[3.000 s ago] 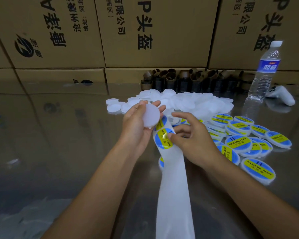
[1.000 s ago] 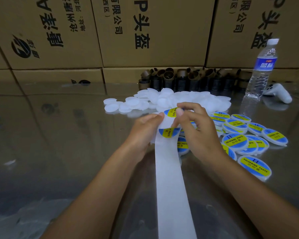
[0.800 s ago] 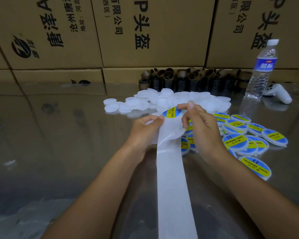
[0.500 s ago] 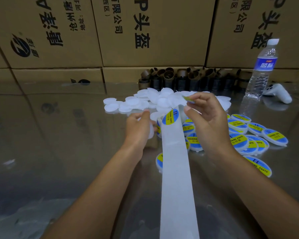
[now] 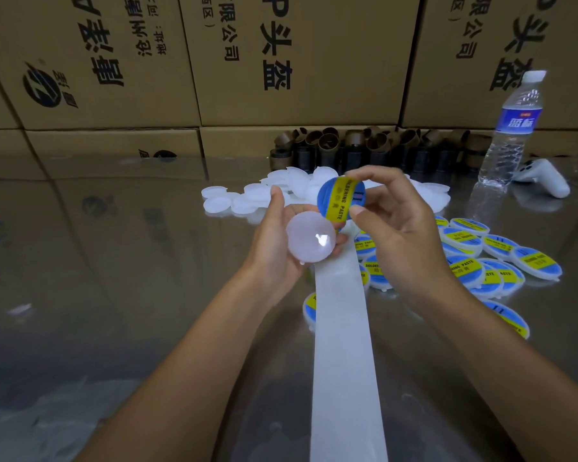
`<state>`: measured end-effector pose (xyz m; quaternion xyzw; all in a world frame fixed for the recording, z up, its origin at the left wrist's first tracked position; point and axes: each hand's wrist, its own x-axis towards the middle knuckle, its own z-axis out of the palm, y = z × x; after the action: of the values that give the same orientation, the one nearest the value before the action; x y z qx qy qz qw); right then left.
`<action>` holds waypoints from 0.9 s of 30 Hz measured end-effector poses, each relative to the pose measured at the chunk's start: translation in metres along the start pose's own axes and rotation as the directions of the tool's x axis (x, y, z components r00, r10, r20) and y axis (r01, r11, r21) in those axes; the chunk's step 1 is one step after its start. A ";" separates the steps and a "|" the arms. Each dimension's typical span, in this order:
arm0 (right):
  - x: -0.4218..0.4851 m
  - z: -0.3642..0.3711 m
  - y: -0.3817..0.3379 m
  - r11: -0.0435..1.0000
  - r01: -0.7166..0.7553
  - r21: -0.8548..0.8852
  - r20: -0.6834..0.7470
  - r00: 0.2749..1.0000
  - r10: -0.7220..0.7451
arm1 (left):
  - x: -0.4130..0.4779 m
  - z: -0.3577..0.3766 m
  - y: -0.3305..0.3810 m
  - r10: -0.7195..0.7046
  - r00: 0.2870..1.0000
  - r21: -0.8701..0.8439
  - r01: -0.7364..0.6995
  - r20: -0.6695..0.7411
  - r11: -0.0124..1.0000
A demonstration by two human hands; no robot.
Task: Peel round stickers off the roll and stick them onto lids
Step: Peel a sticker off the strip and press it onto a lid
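While left fingers (image 5: 277, 203) hold a bare lid (image 5: 311, 236), right fingers (image 5: 381, 175) pinch a sticker (image 5: 339, 198) above labelled lids (image 5: 467, 268).

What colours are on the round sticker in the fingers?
The sticker is blue with a yellow band of black lettering, seen in the head view.

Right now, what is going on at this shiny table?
A person is labelling lids by hand. The left hand holds a plain round translucent white plastic lid, and the right hand pinches a peeled round blue and yellow sticker close above it, not yet pressed on. The long white backing strip runs from the hands toward the person. Already labelled lids lie to the right; a pile of bare white lids lies behind the hands.
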<state>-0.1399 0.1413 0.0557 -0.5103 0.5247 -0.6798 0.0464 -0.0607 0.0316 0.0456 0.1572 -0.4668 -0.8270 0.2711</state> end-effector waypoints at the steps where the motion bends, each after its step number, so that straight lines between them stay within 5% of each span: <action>1: -0.001 0.001 0.000 1.000 0.003 -0.012 0.024 1.000 -0.003 | 0.000 0.000 -0.001 -0.008 1.000 0.023 0.007 0.017 1.000; 15: -0.007 0.004 0.010 0.917 0.098 -0.388 0.223 0.975 -0.010 | 0.001 -0.001 -0.004 -0.050 0.994 0.199 0.030 0.095 0.980; 27: -0.007 0.001 0.014 0.871 0.124 -0.476 0.244 0.970 -0.005 | 0.002 0.001 -0.006 -0.047 0.994 0.208 0.026 0.097 0.978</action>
<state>-0.1421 0.1384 0.0404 -0.5995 0.6523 -0.4617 -0.0447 -0.0647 0.0333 0.0411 0.1509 -0.5605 -0.7856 0.2141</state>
